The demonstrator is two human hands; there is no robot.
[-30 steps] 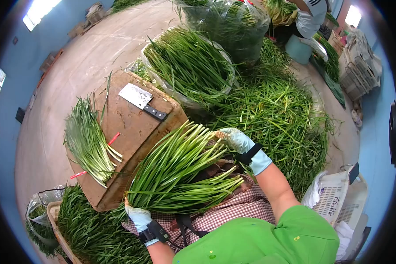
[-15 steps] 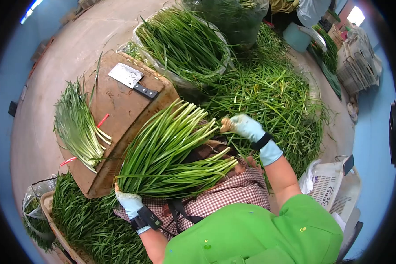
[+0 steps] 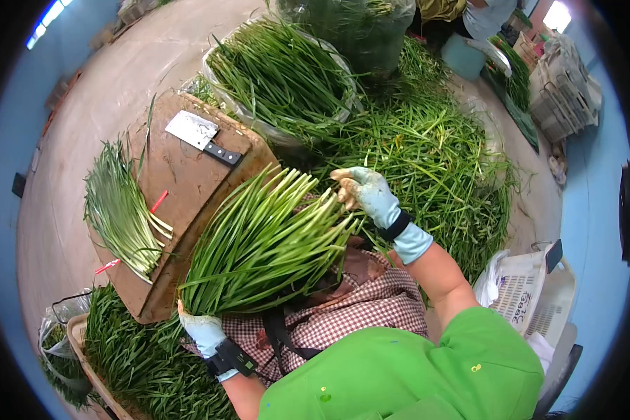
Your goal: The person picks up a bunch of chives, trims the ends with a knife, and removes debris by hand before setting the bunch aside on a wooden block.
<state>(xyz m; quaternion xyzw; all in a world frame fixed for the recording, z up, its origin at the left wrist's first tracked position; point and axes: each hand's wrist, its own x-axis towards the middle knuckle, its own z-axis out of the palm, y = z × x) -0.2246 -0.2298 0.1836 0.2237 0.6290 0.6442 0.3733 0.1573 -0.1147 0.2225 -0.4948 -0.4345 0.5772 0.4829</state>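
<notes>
while the left hand (image 3: 201,329) is clenching the lower end of a large bunch of green stalks (image 3: 262,245) over the lap, the right hand (image 3: 365,190) is resting at the bunch's upper edge, fingers curled; whether they are gripping any stalk cannot be told. the bunch is lying just beside a wooden board (image 3: 182,185) bearing a cleaver (image 3: 201,137) and a smaller bundle (image 3: 122,210). loose greens (image 3: 434,168) are covering the floor ahead.
</notes>
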